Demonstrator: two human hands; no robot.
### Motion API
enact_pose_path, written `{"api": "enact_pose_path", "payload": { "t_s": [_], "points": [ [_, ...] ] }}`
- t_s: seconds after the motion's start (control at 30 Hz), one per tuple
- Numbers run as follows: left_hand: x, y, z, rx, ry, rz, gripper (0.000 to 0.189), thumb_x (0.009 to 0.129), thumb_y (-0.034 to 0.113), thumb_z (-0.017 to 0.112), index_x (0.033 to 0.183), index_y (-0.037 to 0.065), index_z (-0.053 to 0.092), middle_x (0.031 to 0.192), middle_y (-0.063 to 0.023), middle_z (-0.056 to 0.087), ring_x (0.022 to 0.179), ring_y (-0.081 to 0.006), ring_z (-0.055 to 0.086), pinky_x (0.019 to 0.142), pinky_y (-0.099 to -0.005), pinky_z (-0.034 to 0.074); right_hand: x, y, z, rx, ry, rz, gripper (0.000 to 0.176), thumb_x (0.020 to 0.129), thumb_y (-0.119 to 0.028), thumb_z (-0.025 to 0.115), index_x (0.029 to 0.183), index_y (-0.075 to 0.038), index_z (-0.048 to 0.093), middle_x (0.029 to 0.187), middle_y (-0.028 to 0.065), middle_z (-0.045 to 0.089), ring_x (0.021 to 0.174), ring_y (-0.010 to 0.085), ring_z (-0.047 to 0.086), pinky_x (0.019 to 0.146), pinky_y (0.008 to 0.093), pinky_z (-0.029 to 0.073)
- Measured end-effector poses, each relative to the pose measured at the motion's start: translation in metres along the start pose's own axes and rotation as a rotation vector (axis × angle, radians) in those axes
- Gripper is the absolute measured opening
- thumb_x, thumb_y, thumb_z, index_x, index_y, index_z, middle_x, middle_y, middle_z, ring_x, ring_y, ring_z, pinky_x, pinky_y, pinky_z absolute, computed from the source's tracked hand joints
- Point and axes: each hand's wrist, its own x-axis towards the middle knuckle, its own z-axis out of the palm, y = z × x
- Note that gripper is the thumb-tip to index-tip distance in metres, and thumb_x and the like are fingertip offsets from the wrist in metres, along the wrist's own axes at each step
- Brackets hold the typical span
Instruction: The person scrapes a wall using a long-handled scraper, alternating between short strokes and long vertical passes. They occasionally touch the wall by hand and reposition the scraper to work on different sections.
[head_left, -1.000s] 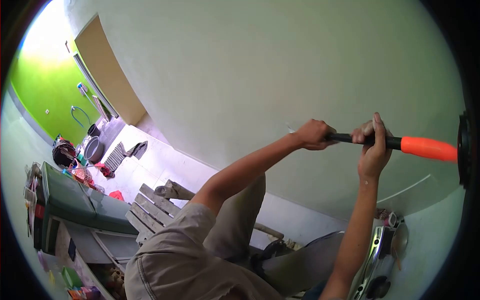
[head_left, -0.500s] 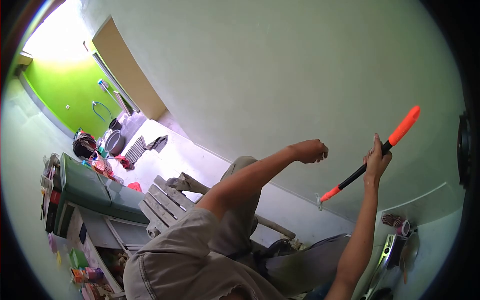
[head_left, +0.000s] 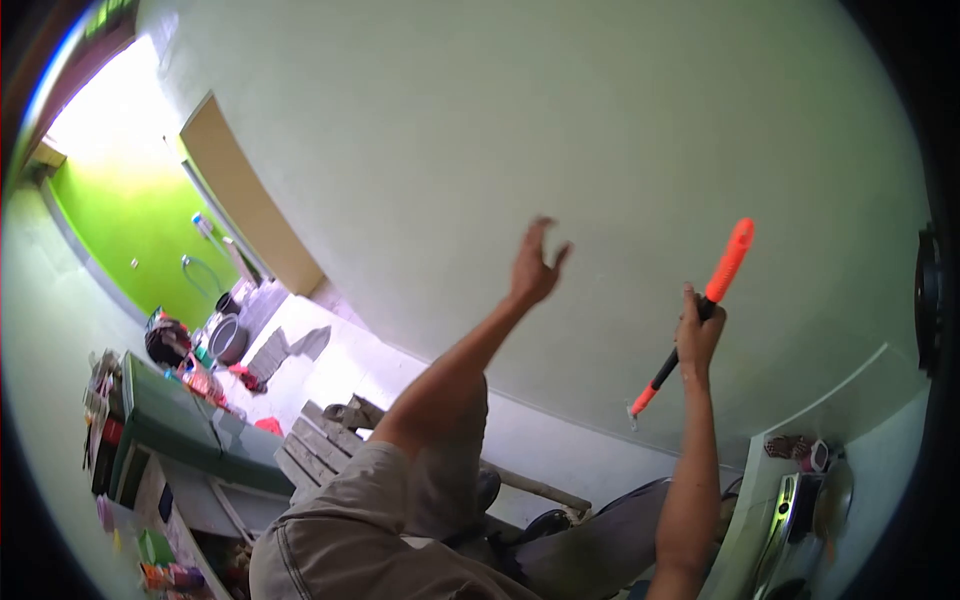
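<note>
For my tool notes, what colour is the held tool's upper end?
Bright reddish-orange; the tool's upper end shows best in the head view.

The left hand (head_left: 536, 270), which a second ago gripped the orange-and-black tool (head_left: 664, 369), is now off it with fingers spread, while the tool, then nearly level, slants steeply in the right hand (head_left: 699, 337).

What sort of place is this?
Probably a home kitchen: a stove at lower right, what looks like a green fridge at left, and a grey basin farther back.
</note>
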Motion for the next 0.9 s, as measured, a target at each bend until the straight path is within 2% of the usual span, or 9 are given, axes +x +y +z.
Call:
{"api": "enact_pose_path", "payload": {
  "t_s": [0.1,0.2,0.23,0.37,0.47,0.53,0.67,0.8,0.9],
  "points": [
    [0.077,-0.039,-0.018,0.098,0.223,0.093,0.071,0.101,0.03,0.063,0.157,0.0,0.03,0.164,-0.0292,0.023,0.152,-0.0435,0.024,0.123,-0.0488,0.024,-0.002,-0.006,-0.006,0.032,-0.002,0.021,0.054,0.099,-0.024,0.066,0.056,-0.006,0.04,0.052,-0.004,0.038,0.049,0.0066,0.034,0.048,0.0312,0.027],
    [0.164,-0.049,-0.055,0.188,0.447,0.115,0.078,0.105,0.041,0.053,0.161,0.001,0.018,0.166,-0.03,0.013,0.153,-0.0455,0.017,0.124,-0.052,0.02,-0.002,-0.011,-0.017,0.046,0.002,0.038,0.054,0.099,-0.027,0.066,0.056,-0.005,0.042,0.051,-0.0022,0.042,0.048,0.0072,0.037,0.048,0.0301,0.029],
    [0.185,-0.043,-0.067,0.159,0.435,0.045,0.081,0.106,0.049,0.045,0.162,0.0,0.013,0.167,-0.0285,0.007,0.155,-0.0437,0.009,0.125,-0.0508,0.014,-0.001,-0.012,-0.021,0.047,0.001,0.042,0.054,0.099,-0.027,0.066,0.056,-0.005,0.043,0.051,-0.0017,0.043,0.048,0.0074,0.038,0.048,0.0299,0.03],
    [0.216,-0.023,-0.05,0.045,0.312,-0.002,0.095,0.103,0.063,0.036,0.161,-0.002,-0.001,0.168,-0.0262,-0.009,0.156,-0.0402,-0.009,0.125,-0.0521,-0.001,0.0,-0.011,-0.032,0.014,-0.006,0.123,0.052,0.098,-0.03,0.067,0.058,-0.004,0.049,0.051,-0.0007,0.045,0.045,0.0083,0.041,0.045,0.0306,0.034],
    [0.186,-0.003,-0.002,0.111,0.275,0.033,0.099,0.102,0.065,0.04,0.161,-0.001,-0.003,0.168,-0.0273,-0.01,0.156,-0.0411,-0.011,0.125,-0.0536,-0.003,0.002,-0.002,-0.033,-0.026,-0.087,0.143,0.05,0.098,-0.032,0.068,0.059,-0.004,0.052,0.051,-0.0001,0.046,0.044,0.009,0.045,0.044,0.0308,0.037],
    [0.142,0.005,0.025,0.188,0.104,0.187,0.099,0.101,0.064,0.042,0.162,0.0,-0.003,0.167,-0.0284,-0.011,0.156,-0.0422,-0.012,0.125,-0.054,-0.003,-0.001,0.005,-0.035,-0.092,-0.171,0.192,0.048,0.097,-0.033,0.068,0.062,-0.004,0.054,0.053,0.0011,0.05,0.045,0.011,0.05,0.045,0.0314,0.042],
    [0.074,0.027,0.029,0.066,-0.263,0.281,0.092,0.103,0.059,0.043,0.163,0.004,-0.001,0.169,-0.0257,-0.008,0.157,-0.0407,-0.008,0.125,-0.0538,0.0,-0.009,0.032,-0.031,-0.24,-0.389,0.313,0.043,0.096,-0.035,0.069,0.071,-0.001,0.059,0.057,0.004,0.055,0.05,0.0137,0.056,0.051,0.0331,0.048],
    [0.085,0.034,0.012,0.094,-0.034,0.287,0.086,0.105,0.052,0.041,0.163,0.001,0.003,0.169,-0.025,-0.003,0.157,-0.0385,-0.005,0.126,-0.0528,0.002,-0.017,0.0,-0.029,-0.441,-0.592,0.39,0.042,0.095,-0.038,0.069,0.081,0.0,0.06,0.064,0.0053,0.058,0.052,0.0151,0.056,0.054,0.0335,0.048],
    [0.13,0.017,-0.01,0.211,0.149,0.207,0.086,0.105,0.052,0.041,0.162,0.0,0.003,0.169,-0.0244,-0.003,0.158,-0.0375,-0.004,0.126,-0.0523,0.003,-0.017,0.0,-0.025,-0.488,-0.623,0.386,0.042,0.095,-0.041,0.07,0.083,-0.002,0.059,0.065,0.0052,0.058,0.052,0.0152,0.056,0.055,0.0342,0.048]
  ]
}}
